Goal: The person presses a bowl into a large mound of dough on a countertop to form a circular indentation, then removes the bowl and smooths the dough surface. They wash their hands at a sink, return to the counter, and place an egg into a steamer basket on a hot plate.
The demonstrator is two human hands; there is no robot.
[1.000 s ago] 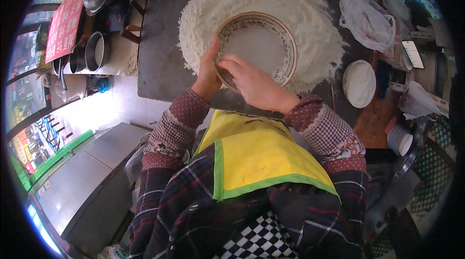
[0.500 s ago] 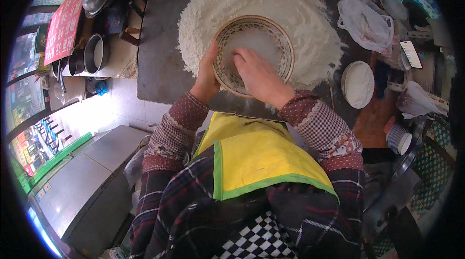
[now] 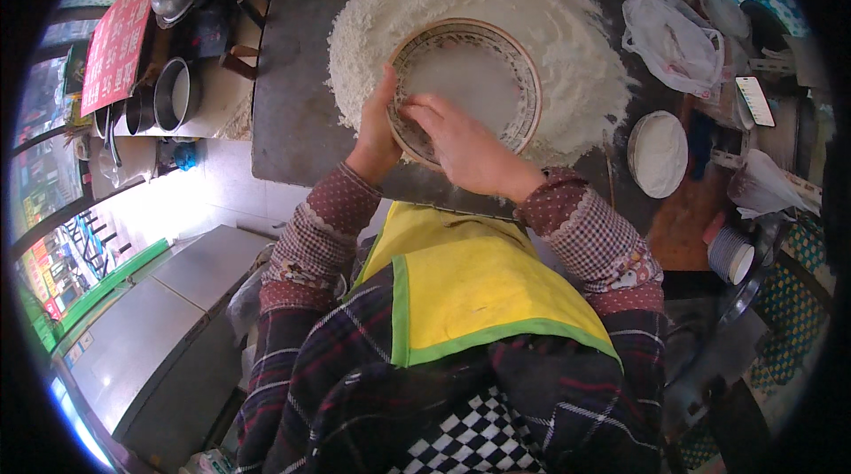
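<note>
A round bowl (image 3: 535,84) with a dark pattern around its inner wall sits at the near side of a flour heap (image 3: 381,22). Whitish, cloudy contents (image 3: 461,75), apparently liquid, fill its middle. My left hand (image 3: 378,133) grips the bowl's left side, thumb up along the rim. Over the near part of the bowl reaches my right hand (image 3: 465,146), its fingers bent and pressed together close to the left inner wall. Whatever those fingers may hold is hidden from view.
The flour lies on a dark worktop (image 3: 297,84). At its right stand a bowl of white powder (image 3: 660,155), a plastic bag (image 3: 674,44) and a phone (image 3: 754,101). Pots (image 3: 177,94) stand on the left counter. Stacked bowls (image 3: 731,254) are at lower right.
My right hand has shifted left and slightly nearer me, toward the bowl's left inner wall. The bowl's far rim sits slightly higher in view. My left hand keeps its grip.
</note>
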